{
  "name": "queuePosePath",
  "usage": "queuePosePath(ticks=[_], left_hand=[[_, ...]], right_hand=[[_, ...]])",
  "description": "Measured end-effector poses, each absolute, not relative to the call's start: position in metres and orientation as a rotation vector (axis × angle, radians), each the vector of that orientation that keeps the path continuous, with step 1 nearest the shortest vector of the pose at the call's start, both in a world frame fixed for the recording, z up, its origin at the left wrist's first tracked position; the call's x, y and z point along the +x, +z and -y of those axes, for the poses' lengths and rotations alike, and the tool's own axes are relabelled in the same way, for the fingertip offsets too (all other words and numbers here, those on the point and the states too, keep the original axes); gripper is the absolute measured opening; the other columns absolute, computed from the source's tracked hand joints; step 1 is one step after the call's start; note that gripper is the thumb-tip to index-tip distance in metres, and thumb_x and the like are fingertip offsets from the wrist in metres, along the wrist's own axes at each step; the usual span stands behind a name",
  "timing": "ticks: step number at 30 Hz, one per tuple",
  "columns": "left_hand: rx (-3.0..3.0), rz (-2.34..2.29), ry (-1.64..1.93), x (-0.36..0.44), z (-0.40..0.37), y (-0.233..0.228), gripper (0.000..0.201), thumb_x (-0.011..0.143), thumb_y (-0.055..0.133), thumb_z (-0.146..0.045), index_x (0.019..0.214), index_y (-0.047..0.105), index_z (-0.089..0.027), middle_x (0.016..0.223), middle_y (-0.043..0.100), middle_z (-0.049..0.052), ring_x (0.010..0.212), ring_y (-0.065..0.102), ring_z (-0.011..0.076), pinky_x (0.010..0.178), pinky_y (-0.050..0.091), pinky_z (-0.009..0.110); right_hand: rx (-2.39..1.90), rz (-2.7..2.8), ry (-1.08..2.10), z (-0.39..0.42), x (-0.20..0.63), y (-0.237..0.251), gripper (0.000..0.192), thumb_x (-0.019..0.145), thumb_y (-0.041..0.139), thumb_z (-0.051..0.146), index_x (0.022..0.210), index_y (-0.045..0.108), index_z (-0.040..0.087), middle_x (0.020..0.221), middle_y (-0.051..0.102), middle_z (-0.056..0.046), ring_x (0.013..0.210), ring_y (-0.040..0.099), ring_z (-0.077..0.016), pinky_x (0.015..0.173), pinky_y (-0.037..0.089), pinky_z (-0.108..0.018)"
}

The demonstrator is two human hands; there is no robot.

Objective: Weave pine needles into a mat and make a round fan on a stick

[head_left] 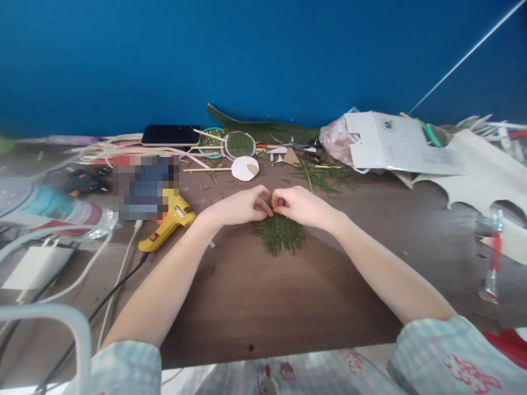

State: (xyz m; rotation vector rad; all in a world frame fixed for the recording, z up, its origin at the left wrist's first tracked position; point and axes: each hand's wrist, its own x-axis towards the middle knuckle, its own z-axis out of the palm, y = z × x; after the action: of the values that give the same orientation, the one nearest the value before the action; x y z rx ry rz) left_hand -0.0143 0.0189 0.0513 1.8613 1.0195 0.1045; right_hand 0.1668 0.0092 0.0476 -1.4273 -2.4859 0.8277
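Both sleeved arms reach out, left hand (241,207) and right hand (300,206) pinching the green leaf mat (280,234)

Both forearms are bare from the wrists up to short sleeves that end near the elbow. The left sleeve (127,359) is soft fabric in a pale blue and white check, its cuff loose and rounded. The right sleeve (448,356) has the same faded check and carries a red printed motif, a curly outlined shape, near its lower edge. Between the arms the front of the garment (280,373) shows the same light cloth with small red prints and a little cartoon figure. No rings, watch or bracelets show on either hand or wrist
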Motion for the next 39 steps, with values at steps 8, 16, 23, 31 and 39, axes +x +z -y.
queuePosePath(ticks=[8,16,23,31,39], left_hand=[[1.886,-1.04,0.073,-0.018,-0.02,0.053,0.031,0.072,0.051,-0.02,0.101,0.041,-0.021,0.098,0.07,0.003,0.09,0.063,0.0184,0.077,0.046,0.03],[1.906,-1.026,0.128,-0.012,-0.012,0.062,0.028,0.072,0.049,-0.015,0.096,0.036,-0.022,0.101,0.07,0.005,0.093,0.064,0.0185,0.08,0.045,0.032],[1.958,-1.037,0.107,-0.011,-0.01,0.061,0.022,0.074,0.047,-0.015,0.091,0.037,-0.023,0.102,0.07,0.002,0.091,0.063,0.0175,0.076,0.043,0.03],[1.944,-1.08,0.072,-0.009,-0.01,0.063,0.026,0.074,0.047,-0.017,0.098,0.039,-0.022,0.101,0.07,0.003,0.081,0.063,0.0157,0.067,0.042,0.026],[1.914,-1.074,0.113,-0.009,-0.011,0.054,0.022,0.075,0.045,-0.018,0.096,0.041,-0.021,0.101,0.07,0.003,0.084,0.062,0.0151,0.069,0.043,0.026]], right_hand=[[-1.343,2.532,0.674,-0.011,0.166,0.039,0.007,0.075,0.055,0.009,0.073,0.056,0.016,0.076,0.057,-0.003,0.069,0.051,-0.0131,0.062,0.033,-0.024],[-1.433,2.366,0.868,-0.012,0.168,0.038,0.013,0.073,0.055,0.007,0.076,0.048,0.017,0.064,0.056,0.002,0.053,0.051,-0.009,0.054,0.033,-0.022],[-1.409,2.262,1.071,-0.014,0.173,0.035,0.012,0.074,0.051,0.008,0.078,0.046,0.019,0.062,0.058,0.003,0.046,0.056,-0.0091,0.049,0.04,-0.021],[-1.406,2.3,1.182,-0.02,0.184,0.044,0.007,0.076,0.053,0.015,0.082,0.052,0.019,0.062,0.063,0.001,0.056,0.06,-0.0119,0.054,0.042,-0.022],[-1.812,2.553,0.962,-0.025,0.204,0.068,0.018,0.073,0.06,0.038,0.07,0.062,0.02,0.074,0.065,-0.002,0.063,0.056,-0.015,0.055,0.036,-0.026]])
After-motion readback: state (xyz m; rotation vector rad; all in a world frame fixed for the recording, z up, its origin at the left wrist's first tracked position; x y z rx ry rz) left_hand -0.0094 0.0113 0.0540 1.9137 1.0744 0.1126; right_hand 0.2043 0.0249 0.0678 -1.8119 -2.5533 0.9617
